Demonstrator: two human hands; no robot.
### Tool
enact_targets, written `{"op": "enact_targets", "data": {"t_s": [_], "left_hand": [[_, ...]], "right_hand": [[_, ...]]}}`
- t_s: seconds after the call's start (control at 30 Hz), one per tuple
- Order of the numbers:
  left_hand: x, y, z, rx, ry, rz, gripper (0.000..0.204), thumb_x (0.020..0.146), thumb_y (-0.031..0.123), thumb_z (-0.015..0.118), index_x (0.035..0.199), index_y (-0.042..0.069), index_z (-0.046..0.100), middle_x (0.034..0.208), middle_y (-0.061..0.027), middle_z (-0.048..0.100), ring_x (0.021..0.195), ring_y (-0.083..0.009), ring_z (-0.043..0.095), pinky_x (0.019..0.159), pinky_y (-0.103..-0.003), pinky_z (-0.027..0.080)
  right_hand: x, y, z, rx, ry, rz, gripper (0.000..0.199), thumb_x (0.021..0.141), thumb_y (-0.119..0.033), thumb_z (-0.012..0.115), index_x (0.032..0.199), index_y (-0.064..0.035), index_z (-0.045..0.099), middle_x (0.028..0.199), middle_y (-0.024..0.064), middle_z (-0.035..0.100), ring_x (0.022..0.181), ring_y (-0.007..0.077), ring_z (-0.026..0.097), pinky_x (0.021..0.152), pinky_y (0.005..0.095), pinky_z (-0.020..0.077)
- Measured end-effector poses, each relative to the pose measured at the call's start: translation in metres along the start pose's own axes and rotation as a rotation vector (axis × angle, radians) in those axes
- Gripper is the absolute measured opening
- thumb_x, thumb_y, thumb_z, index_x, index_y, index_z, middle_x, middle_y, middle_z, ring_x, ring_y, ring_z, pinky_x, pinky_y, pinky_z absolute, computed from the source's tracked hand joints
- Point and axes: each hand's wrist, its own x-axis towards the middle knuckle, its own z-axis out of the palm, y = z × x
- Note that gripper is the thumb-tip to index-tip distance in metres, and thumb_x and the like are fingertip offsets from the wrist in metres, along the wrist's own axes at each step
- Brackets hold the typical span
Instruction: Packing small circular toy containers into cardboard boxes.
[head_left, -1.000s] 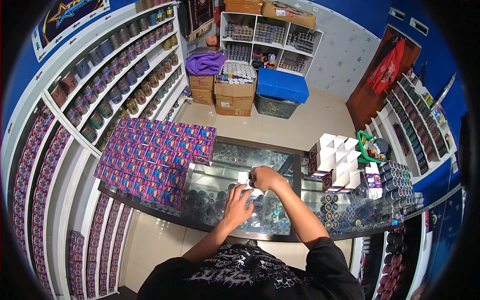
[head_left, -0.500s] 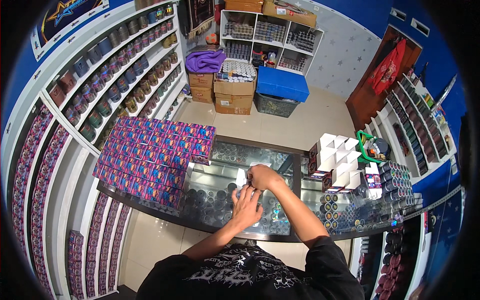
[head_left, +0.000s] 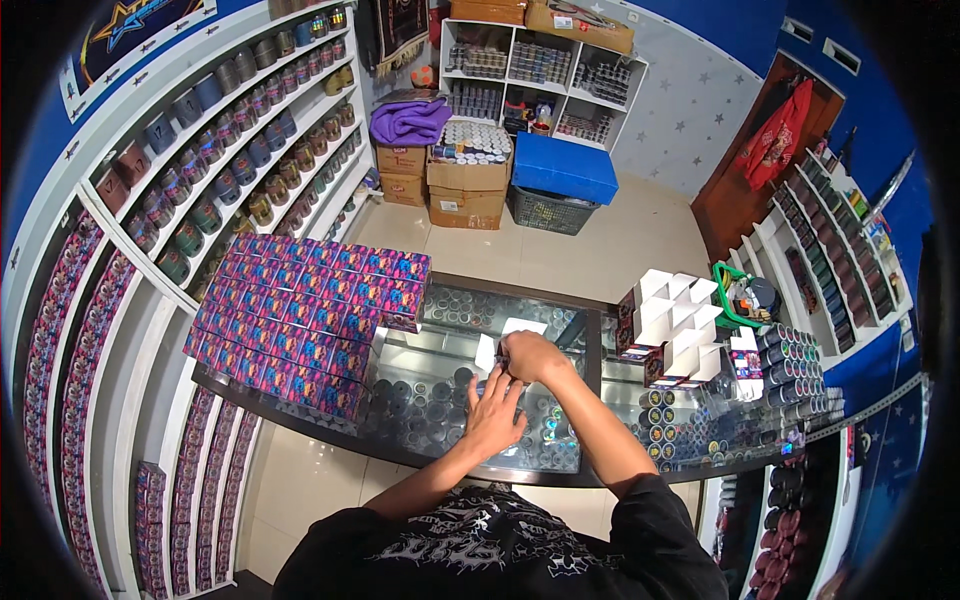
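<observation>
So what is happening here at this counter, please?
A person in a black printed shirt stands at a glass counter in a small shop. Both hands meet over a small white box lying on the glass: the right hand is closed at its edge and the left hand lies spread just below it. To the left is a wide stack of colourful boxes; to the right stands a cluster of open white boxes. Whether the white box is being folded or filled cannot be told.
</observation>
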Motion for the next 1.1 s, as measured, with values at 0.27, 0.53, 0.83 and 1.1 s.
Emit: {"op": "enact_targets", "data": {"t_s": [0.27,0.53,0.83,1.1], "left_hand": [[0.001,-0.002,0.0,-0.009,-0.022,0.018,0.06,0.075,0.023,0.069,0.128,0.004,0.048,0.138,-0.0161,0.04,0.139,-0.0325,0.027,0.108,-0.06,0.018],[0.0,-0.002,-0.004,-0.018,-0.041,0.043,0.064,0.075,0.022,0.068,0.132,0.004,0.045,0.138,-0.0161,0.04,0.139,-0.0328,0.028,0.108,-0.058,0.019],[0.003,-0.005,-0.003,-0.007,-0.071,0.067,0.062,0.075,0.021,0.068,0.129,0.003,0.046,0.141,-0.0167,0.04,0.14,-0.0338,0.026,0.11,-0.058,0.018],[0.009,-0.006,-0.003,0.008,-0.088,0.101,0.063,0.076,0.021,0.068,0.131,0.002,0.044,0.141,-0.0169,0.038,0.14,-0.0352,0.025,0.11,-0.059,0.018]], "right_hand": [[-0.005,-0.003,-0.001,-0.008,0.065,-0.02,0.019,0.07,-0.011,0.065,0.082,0.0026,0.07,0.086,0.0253,0.066,0.086,0.04,0.065,0.077,0.0451,0.0525],[-0.008,-0.003,-0.003,0.014,0.067,0.0,0.02,0.07,-0.015,0.067,0.078,0.0027,0.07,0.084,0.0256,0.066,0.084,0.04,0.065,0.077,0.0444,0.0531],[-0.009,-0.002,-0.001,-0.024,0.081,0.047,0.018,0.071,-0.014,0.067,0.08,0.0008,0.072,0.088,0.0247,0.067,0.087,0.0382,0.066,0.079,0.0431,0.0534],[-0.005,0.009,0.008,0.009,0.105,0.055,0.019,0.07,-0.013,0.066,0.08,0.0024,0.07,0.087,0.0254,0.067,0.087,0.0393,0.066,0.078,0.044,0.0532]]}}
